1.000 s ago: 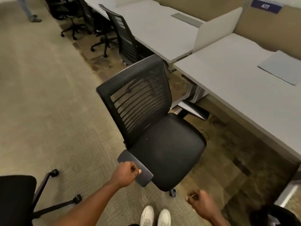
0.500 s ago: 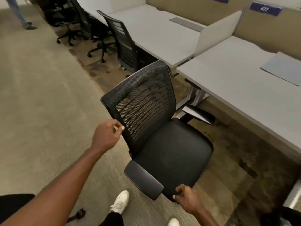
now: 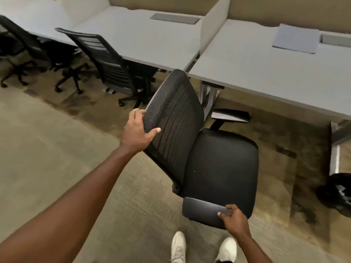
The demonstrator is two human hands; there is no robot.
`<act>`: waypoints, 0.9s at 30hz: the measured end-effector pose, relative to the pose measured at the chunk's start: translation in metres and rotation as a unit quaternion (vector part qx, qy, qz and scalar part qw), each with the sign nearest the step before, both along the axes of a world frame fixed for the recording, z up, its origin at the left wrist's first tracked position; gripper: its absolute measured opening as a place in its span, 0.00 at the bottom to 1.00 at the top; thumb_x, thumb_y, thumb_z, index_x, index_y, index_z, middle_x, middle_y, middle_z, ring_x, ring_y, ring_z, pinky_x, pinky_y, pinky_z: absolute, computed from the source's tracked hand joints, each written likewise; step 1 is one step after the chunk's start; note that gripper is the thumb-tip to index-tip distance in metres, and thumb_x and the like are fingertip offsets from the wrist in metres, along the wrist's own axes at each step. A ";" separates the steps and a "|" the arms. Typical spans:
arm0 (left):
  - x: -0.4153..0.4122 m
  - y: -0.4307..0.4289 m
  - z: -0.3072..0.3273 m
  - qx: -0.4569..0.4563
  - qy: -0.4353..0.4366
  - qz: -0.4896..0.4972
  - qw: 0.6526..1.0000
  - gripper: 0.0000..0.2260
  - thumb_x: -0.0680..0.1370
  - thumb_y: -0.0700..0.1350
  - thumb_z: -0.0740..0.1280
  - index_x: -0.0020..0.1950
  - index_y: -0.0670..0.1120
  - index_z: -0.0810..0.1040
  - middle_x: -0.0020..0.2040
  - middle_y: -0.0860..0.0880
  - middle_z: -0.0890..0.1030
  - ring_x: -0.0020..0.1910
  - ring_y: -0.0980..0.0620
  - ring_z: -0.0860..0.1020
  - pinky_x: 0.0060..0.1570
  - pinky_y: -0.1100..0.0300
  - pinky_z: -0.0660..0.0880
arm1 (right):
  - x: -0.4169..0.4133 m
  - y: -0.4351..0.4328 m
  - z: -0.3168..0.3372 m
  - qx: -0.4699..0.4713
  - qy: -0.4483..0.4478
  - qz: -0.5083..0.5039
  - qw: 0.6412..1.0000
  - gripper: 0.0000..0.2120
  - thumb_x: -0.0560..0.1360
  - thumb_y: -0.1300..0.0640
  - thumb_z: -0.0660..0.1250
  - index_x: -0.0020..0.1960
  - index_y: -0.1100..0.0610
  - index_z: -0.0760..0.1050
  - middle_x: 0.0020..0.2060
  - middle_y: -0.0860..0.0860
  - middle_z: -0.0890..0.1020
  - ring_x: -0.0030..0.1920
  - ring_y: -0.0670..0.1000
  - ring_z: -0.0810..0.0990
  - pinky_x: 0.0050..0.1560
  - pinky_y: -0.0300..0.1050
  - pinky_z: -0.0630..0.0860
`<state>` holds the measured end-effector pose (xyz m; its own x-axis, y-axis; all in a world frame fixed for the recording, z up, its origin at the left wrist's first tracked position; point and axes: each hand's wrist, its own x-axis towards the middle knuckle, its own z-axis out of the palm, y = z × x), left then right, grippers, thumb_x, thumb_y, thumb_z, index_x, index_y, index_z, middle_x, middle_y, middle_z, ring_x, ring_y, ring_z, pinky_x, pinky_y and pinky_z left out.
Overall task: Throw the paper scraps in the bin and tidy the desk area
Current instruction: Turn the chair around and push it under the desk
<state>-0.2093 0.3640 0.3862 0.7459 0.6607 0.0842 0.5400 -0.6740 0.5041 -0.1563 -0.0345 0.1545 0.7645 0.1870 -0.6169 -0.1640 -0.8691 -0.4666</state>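
Both hands grip chair (image 3: 218,168): left hand (image 3: 137,131) backrest, right hand (image 3: 234,221) armrest.

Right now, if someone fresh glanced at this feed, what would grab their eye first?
The black office chair in the centre, pulled out from the grey desk at upper right. The left hand grips the edge of its mesh backrest, and the right hand holds the near armrest. A black-lined bin sits at the far right edge.
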 end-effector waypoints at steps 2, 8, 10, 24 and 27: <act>0.008 0.010 -0.001 -0.071 0.014 0.025 0.997 0.38 0.73 0.59 0.78 0.76 0.46 0.66 0.70 0.46 0.77 0.66 0.44 0.78 0.68 0.46 0.77 | -0.011 0.004 -0.002 -0.012 -0.005 -0.062 0.998 0.26 0.72 0.49 0.78 0.66 0.59 0.77 0.61 0.61 0.81 0.60 0.63 0.82 0.60 0.52 0.80; 0.028 0.032 -0.010 -0.328 -0.047 0.066 0.941 0.22 0.79 0.50 0.75 0.70 0.48 0.74 0.62 0.49 0.84 0.59 0.46 0.85 0.60 0.43 0.84 | -0.048 0.004 -0.022 0.021 0.033 -0.187 0.982 0.42 0.69 0.48 0.80 0.76 0.57 0.66 0.66 0.64 0.78 0.66 0.66 0.77 0.65 0.57 0.77; 0.032 0.028 -0.014 -0.365 -0.058 0.055 0.927 0.18 0.82 0.49 0.72 0.70 0.48 0.74 0.62 0.48 0.84 0.59 0.46 0.85 0.59 0.43 0.84 | -0.052 0.006 -0.027 0.052 0.041 -0.228 0.971 0.46 0.68 0.50 0.81 0.79 0.56 0.62 0.69 0.63 0.77 0.68 0.65 0.76 0.66 0.58 0.76; 0.042 0.016 -0.014 -0.453 -0.080 0.076 0.884 0.11 0.85 0.42 0.66 0.67 0.48 0.72 0.61 0.43 0.84 0.57 0.42 0.85 0.48 0.45 0.86 | -0.052 0.015 -0.030 0.164 0.021 -0.377 0.911 0.39 0.69 0.52 0.81 0.76 0.56 0.69 0.70 0.61 0.73 0.68 0.63 0.75 0.69 0.58 0.74; 0.041 0.008 -0.013 -0.482 -0.085 0.075 0.869 0.08 0.85 0.41 0.66 0.64 0.47 0.73 0.60 0.42 0.84 0.56 0.42 0.86 0.42 0.50 0.86 | -0.046 0.010 -0.028 0.178 0.017 -0.414 0.892 0.36 0.70 0.51 0.80 0.74 0.55 0.72 0.69 0.60 0.75 0.67 0.62 0.76 0.69 0.59 0.75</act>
<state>-0.1678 0.3724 0.3734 0.6758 0.5741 -0.4623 0.4480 0.1781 0.8761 -0.2025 -0.0242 0.1266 0.7131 -0.2442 -0.6571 -0.7010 -0.2401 -0.6715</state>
